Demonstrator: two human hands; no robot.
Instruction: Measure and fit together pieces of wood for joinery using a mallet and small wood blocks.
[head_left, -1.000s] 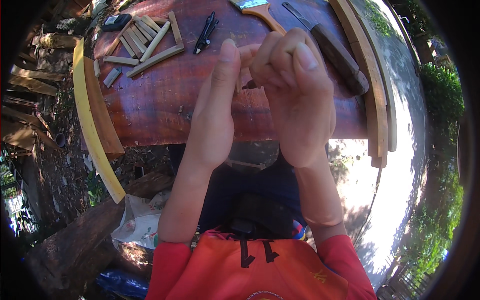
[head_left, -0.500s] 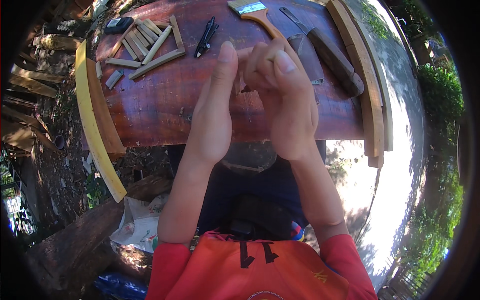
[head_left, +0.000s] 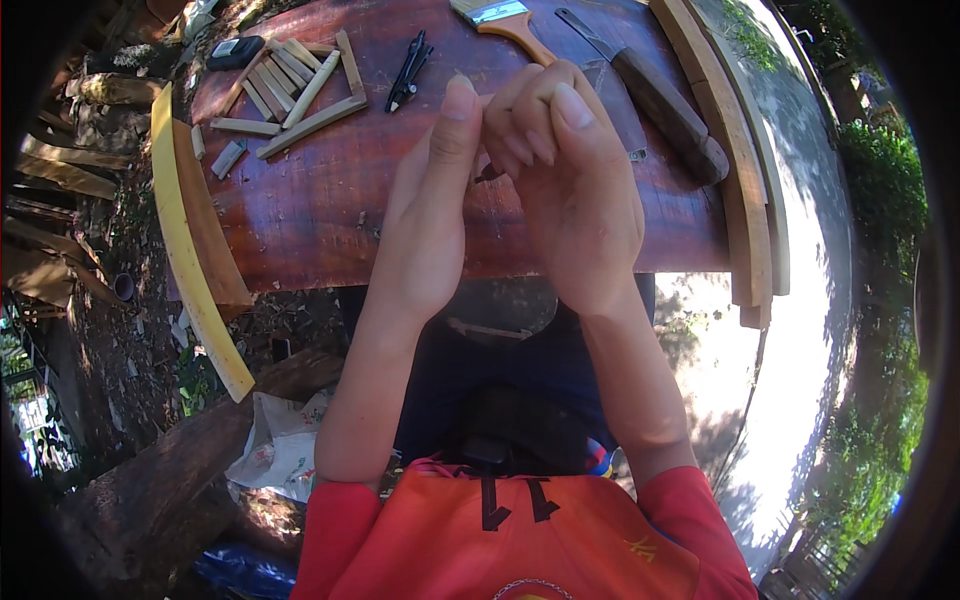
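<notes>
Both my hands are raised close together over the near part of a reddish-brown wooden table. My left hand [head_left: 430, 210] has its thumb stretched upward, and its other fingers are mostly hidden; I see nothing held in it. Curled fingers and bent-in fingertips show on my right hand [head_left: 580, 190], with the thumb up beside them and no object visible inside. Just beyond the right hand lies a wide paintbrush [head_left: 515, 35] with an orange-brown handle. A black drawing compass [head_left: 407, 75] lies beyond the left thumb.
Small wooden strips [head_left: 285, 80] lie grouped at the table's far left, beside a black device [head_left: 235, 52]. A wooden-handled tool [head_left: 660, 105] lies at the right. Long wooden boards [head_left: 740, 210] line the right edge; a yellow curved strip [head_left: 185, 240] stands at the left.
My right hand has turned slightly, so its curled fingertips show more. Both hands have otherwise stayed nearly in place. The view has shifted a little.
</notes>
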